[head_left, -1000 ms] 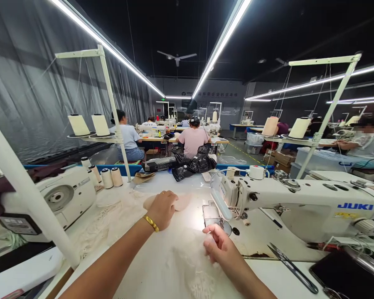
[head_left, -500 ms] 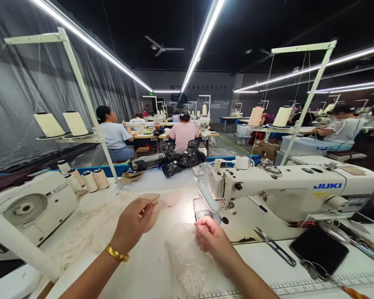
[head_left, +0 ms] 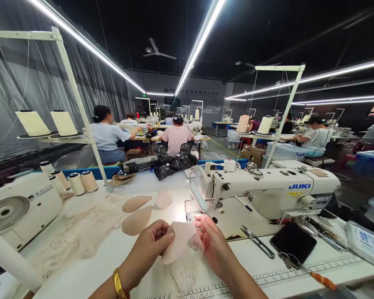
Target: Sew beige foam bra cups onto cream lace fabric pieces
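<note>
My left hand (head_left: pixel 152 247) is closed, with thumb and fingers pinching the left edge of a pale beige petal-shaped fabric piece (head_left: pixel 178 245). My right hand (head_left: pixel 215 245) is at that piece's right side, its fingers curled around thin sheer fabric that shows faintly over them. Below, the sheer fabric's gathered lace end (head_left: pixel 183 278) hangs near the table edge. Farther left on the table lie two tan petal-shaped pieces (head_left: pixel 137 220) and a paler one (head_left: pixel 163 199). Just beyond my right hand stands a white sewing machine (head_left: pixel 268 191), its lamp lit.
Thread snips (head_left: pixel 257 241), a black flat pad (head_left: pixel 293 243) and a printed ruler (head_left: pixel 286 268) lie at right. Lace fabric (head_left: pixel 71 236), thread cones (head_left: pixel 77 183) and another machine (head_left: pixel 21 211) occupy the left. Black plastic bags (head_left: pixel 176 164) sit behind; several people work farther back.
My left hand has come back from the petal-shaped pieces toward my right hand, bringing a pale piece between them. The view has turned slightly right.
</note>
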Action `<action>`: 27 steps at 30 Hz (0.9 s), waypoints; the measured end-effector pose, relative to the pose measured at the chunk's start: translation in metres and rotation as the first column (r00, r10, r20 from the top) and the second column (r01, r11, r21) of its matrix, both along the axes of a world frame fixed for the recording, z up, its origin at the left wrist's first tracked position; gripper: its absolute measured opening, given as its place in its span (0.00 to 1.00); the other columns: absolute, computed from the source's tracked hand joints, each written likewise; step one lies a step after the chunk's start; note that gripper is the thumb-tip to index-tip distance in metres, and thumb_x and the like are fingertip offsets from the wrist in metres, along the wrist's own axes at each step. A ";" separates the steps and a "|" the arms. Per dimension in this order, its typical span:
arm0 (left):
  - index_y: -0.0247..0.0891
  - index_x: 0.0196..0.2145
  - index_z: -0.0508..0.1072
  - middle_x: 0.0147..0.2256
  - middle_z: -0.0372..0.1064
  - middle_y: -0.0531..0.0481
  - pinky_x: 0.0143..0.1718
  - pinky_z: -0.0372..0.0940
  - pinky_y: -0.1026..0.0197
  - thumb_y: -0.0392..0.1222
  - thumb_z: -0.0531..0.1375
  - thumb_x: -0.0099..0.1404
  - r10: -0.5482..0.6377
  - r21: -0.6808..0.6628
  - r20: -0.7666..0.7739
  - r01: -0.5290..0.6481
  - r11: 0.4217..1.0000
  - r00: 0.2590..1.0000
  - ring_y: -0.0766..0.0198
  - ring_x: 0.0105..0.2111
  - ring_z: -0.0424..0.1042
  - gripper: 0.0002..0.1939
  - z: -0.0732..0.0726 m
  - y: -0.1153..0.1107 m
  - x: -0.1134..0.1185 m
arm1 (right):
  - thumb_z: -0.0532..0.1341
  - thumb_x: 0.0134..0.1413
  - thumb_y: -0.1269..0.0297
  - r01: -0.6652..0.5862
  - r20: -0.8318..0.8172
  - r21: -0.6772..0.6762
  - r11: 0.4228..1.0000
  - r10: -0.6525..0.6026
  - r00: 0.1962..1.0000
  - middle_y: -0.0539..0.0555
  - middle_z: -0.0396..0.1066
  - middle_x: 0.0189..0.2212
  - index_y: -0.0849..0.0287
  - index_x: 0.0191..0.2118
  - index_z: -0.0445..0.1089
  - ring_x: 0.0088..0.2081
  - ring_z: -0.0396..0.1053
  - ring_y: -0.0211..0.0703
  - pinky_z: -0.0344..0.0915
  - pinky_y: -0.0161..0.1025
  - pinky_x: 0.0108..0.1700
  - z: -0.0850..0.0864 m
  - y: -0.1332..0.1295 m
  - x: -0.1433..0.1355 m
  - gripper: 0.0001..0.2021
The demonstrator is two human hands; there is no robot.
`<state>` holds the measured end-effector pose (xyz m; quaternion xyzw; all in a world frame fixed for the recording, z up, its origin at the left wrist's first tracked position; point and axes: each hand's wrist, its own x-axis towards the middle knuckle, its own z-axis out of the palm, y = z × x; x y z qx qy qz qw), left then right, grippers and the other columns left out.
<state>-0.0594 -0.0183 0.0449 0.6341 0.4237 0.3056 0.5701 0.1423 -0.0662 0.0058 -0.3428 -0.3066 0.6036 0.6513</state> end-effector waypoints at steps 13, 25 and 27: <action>0.38 0.32 0.66 0.26 0.62 0.59 0.27 0.45 0.64 0.56 0.69 0.56 -0.147 -0.183 0.012 0.147 0.972 0.989 0.68 0.24 0.54 0.21 -0.026 0.001 -0.014 | 0.72 0.51 0.46 0.267 0.070 -0.001 0.964 -0.266 0.961 0.49 0.70 0.33 0.50 0.47 0.69 0.38 0.72 0.45 0.71 0.45 0.48 -0.010 -0.004 0.005 0.22; 0.41 0.54 0.70 0.55 0.69 0.38 0.53 0.65 0.46 0.58 0.66 0.59 -0.095 0.266 -0.281 0.173 0.948 0.955 0.43 0.54 0.68 0.30 0.008 -0.007 0.008 | 0.67 0.61 0.61 0.132 0.536 0.330 0.935 -0.301 0.789 0.51 0.65 0.43 0.46 0.55 0.67 0.43 0.69 0.43 0.71 0.41 0.47 -0.001 -0.027 -0.010 0.18; 0.44 0.65 0.64 0.67 0.57 0.37 0.65 0.55 0.41 0.55 0.70 0.56 -0.185 0.386 -0.335 0.313 0.868 0.924 0.38 0.66 0.55 0.42 0.020 0.000 0.009 | 0.63 0.65 0.66 0.042 0.609 0.429 0.902 -0.323 0.724 0.53 0.64 0.47 0.45 0.57 0.66 0.47 0.69 0.45 0.72 0.42 0.47 0.007 -0.034 -0.010 0.17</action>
